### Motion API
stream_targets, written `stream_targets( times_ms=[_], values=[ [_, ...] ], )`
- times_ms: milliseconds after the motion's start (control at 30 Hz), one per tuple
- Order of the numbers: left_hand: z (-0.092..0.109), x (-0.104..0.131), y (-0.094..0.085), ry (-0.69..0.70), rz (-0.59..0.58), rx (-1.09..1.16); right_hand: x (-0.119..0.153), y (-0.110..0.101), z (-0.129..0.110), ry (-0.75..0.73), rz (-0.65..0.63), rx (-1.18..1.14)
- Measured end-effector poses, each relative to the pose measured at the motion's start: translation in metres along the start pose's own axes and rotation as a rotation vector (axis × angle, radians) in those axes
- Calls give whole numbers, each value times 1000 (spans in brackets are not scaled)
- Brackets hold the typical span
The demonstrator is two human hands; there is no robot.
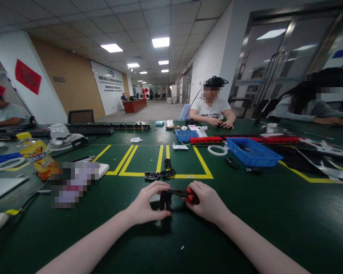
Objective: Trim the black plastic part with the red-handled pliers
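Between the thumb and fingers of my left hand (147, 201) is a small black part (165, 201), held upright just above the green table (125, 243). My right hand (204, 199) is closed around the red handles of a pair of pliers (191, 195). The dark jaws point left and reach the top of the black part; whether they grip it I cannot tell. Several similar black pieces (161, 175) lie a little beyond my hands, at the yellow tape line.
A drink bottle (36, 156) and a white-edged device (103, 170) stand to the left. At right is a blue tray (253, 154), with a white ring (217, 150) and a black object (231, 163) beside it. A co-worker (213, 104) sits across the table.
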State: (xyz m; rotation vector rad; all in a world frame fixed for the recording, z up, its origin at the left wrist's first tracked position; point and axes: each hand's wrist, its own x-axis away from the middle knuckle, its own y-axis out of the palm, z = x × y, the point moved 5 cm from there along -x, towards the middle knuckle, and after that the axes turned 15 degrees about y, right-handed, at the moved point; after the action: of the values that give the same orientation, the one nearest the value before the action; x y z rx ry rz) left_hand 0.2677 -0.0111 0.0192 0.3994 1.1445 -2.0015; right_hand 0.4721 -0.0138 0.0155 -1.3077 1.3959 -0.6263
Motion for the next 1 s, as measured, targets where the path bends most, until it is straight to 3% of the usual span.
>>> stream_targets(
  times_ms=[233, 400, 567, 867, 1000],
  values=[
    [-4, 4, 14, -233, 65, 254, -1, -2, 2, 54, 10, -1],
    [-11, 8, 13, -255, 93, 342, -1, -4, 0, 38, 17, 15],
    [-13, 6, 11, -261, 51, 187, 0, -2, 0, 32, 15, 49],
    [-7, 3, 3, -92, 34, -108, 1, -3, -3, 5, -4, 61],
    [-5, 4, -1, 30, -29, -357, 1, -2, -2, -1, -15, 49]
  ],
)
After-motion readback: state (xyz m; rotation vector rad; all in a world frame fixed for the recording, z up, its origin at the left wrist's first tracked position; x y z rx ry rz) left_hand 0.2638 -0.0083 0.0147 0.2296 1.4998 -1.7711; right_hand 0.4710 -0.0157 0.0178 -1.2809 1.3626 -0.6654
